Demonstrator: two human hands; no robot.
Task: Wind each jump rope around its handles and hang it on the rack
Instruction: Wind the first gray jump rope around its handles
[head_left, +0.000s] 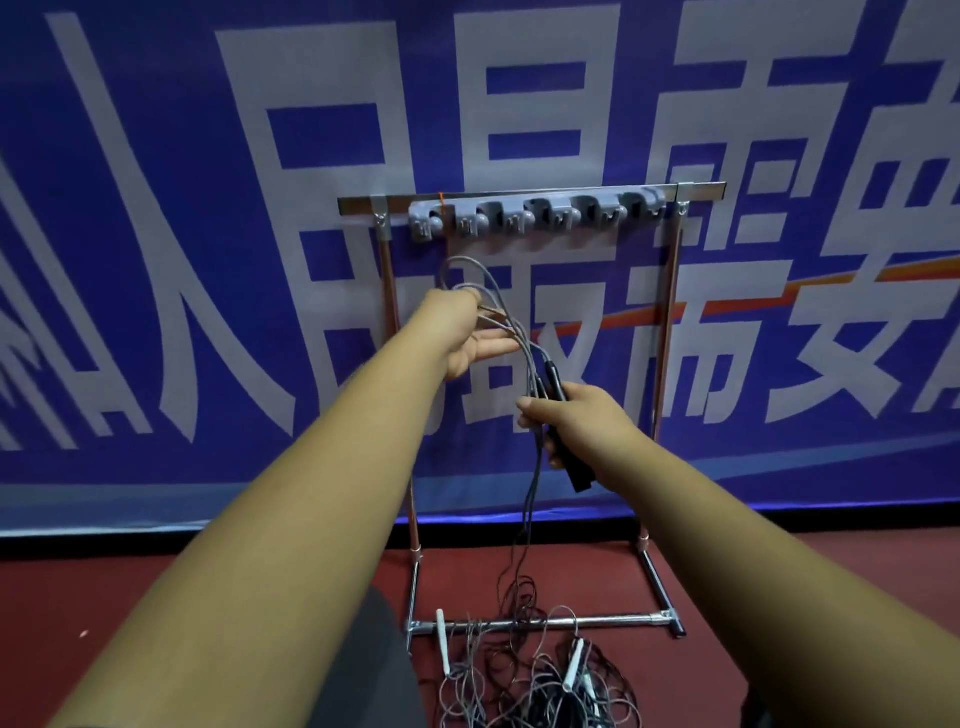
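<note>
With my right hand (566, 426) gripping the black plastic jump-rope handles (579, 470) at five o'clock of my left hand (470, 338), which pinches the thin grey cord (525, 347), I should lay each turn snug before reaching the grey plastic hook rack (535, 215) at twelve o'clock.

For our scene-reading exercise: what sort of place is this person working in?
Probably a sports hall or gym: red floor, a large blue banner along the wall, and a metal rack with jump ropes heaped at its foot.
</note>
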